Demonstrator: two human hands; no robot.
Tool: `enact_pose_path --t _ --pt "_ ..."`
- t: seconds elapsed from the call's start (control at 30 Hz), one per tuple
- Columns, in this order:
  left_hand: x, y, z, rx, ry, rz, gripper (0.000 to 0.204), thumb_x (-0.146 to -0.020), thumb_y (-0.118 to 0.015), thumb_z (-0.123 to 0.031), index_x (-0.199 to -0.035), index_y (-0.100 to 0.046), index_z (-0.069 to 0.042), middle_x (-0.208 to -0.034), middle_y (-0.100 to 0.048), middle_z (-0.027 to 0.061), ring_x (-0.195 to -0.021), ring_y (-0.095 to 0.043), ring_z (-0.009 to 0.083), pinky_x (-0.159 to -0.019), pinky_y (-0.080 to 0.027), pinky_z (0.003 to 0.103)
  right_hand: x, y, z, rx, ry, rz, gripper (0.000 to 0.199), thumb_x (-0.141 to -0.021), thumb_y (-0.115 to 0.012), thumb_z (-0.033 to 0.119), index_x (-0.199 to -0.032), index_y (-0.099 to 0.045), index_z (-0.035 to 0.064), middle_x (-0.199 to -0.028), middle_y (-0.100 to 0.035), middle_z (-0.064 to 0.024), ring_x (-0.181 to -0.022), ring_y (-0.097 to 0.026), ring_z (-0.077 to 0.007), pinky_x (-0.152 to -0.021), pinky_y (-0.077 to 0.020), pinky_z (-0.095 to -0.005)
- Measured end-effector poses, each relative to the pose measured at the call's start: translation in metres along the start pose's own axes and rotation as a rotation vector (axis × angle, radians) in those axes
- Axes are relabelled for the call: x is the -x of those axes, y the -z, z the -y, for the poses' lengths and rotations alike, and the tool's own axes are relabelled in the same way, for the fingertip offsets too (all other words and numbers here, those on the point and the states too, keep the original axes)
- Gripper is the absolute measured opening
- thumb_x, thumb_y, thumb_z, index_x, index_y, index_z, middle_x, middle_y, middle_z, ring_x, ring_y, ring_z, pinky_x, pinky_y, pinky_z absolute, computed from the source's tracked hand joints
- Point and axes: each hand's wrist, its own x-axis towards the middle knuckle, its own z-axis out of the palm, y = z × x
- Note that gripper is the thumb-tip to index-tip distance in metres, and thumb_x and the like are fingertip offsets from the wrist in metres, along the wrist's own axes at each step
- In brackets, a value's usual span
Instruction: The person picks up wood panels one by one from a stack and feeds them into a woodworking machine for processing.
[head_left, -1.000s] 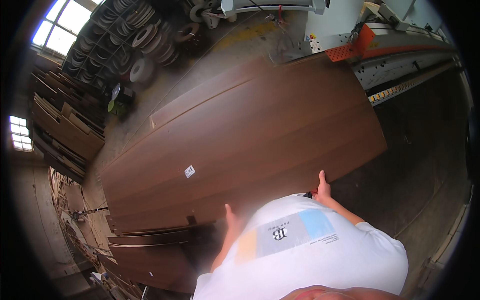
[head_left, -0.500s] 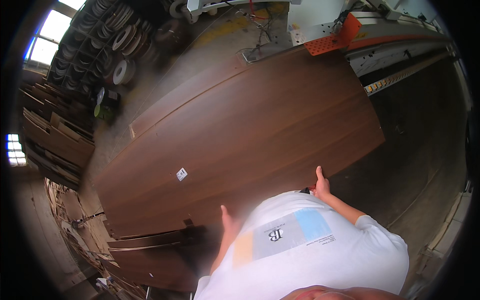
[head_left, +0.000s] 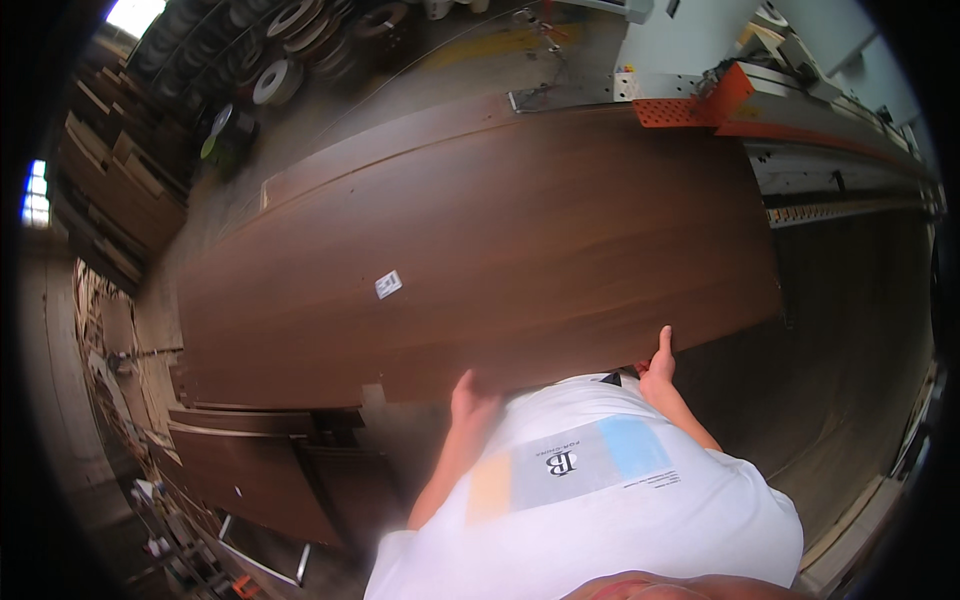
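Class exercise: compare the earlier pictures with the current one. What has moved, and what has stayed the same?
The large dark brown wood panel has travelled toward the orange-trimmed machine; its far end now lies beside it. The left hand and right hand still grip the panel's near edge, and the small white sticker remains on its face.

Brown panel point(head_left: 480, 250) now nearer the orange-trimmed machine point(head_left: 720, 100).
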Motion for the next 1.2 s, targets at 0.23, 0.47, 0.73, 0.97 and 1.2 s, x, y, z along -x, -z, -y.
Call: enact_pose_path --t 0.23,0.47,0.73,0.97,1.2 --pt "0.027 0.026 0.004 -0.587 0.099 0.008 0.053 -0.089 -0.069 -0.027 -0.128 -0.052 0.005 -0.117 -0.066 0.0174 -0.104 -0.065 0.023 -0.089 -0.052 0.032 -0.013 0.007 0.0 -0.096 0.131 -0.124 0.062 -0.074 -0.072 0.068 -0.108 -0.063 0.0174 -0.089 -0.066 0.0028 -0.066 -0.06 -0.0114 -0.051 -0.0457 -0.024" --pt "0.078 0.046 -0.023 -1.249 -0.12 -0.009 0.034 -0.092 -0.063 -0.029 -0.113 -0.064 -0.003 -0.106 -0.068 0.0094 -0.096 -0.064 0.0169 -0.085 -0.05 0.032 -0.024 0.019 0.007 -0.242 0.194 0.006 0.076 -0.087 -0.063 0.058 -0.14 -0.046 0.007 -0.144 -0.047 -0.0098 -0.127 -0.048 -0.0286 -0.105 -0.0403 -0.0449" --pt "0.11 0.149 -0.087 -0.874 -0.061 -0.217 0.026 -0.095 -0.056 -0.024 -0.107 -0.063 -0.002 -0.1 -0.068 0.0093 -0.086 -0.061 0.0149 -0.077 -0.05 0.03 0.008 -0.012 -0.096 -0.192 0.05 0.15 0.062 -0.087 -0.065 0.054 -0.131 -0.055 0.0111 -0.128 -0.059 -0.0062 -0.112 -0.057 -0.0259 -0.092 -0.0491 -0.0406" --pt "0.118 0.207 -0.131 -0.786 -0.166 -0.253 0.028 -0.096 -0.056 -0.024 -0.107 -0.062 0.0 -0.094 -0.068 0.0094 -0.082 -0.063 0.0157 -0.074 -0.052 0.031 0.088 -0.043 -0.192 0.133 -0.162 0.299 0.05 -0.077 -0.073 0.06 -0.096 -0.059 0.0156 -0.091 -0.056 0.0021 -0.082 -0.052 -0.0143 -0.073 -0.0453 -0.0321" --pt "0.117 0.205 -0.154 -0.675 -0.169 -0.231 0.025 -0.095 -0.057 -0.023 -0.105 -0.061 0.0 -0.095 -0.067 0.0099 -0.078 -0.062 0.0139 -0.073 -0.051 0.029 0.137 -0.069 -0.249 0.519 -0.311 0.661 0.079 -0.089 -0.064 0.053 -0.137 -0.041 -0.0054 -0.121 -0.059 -0.0204 -0.105 -0.061 -0.0262 -0.092 -0.0487 -0.0375"
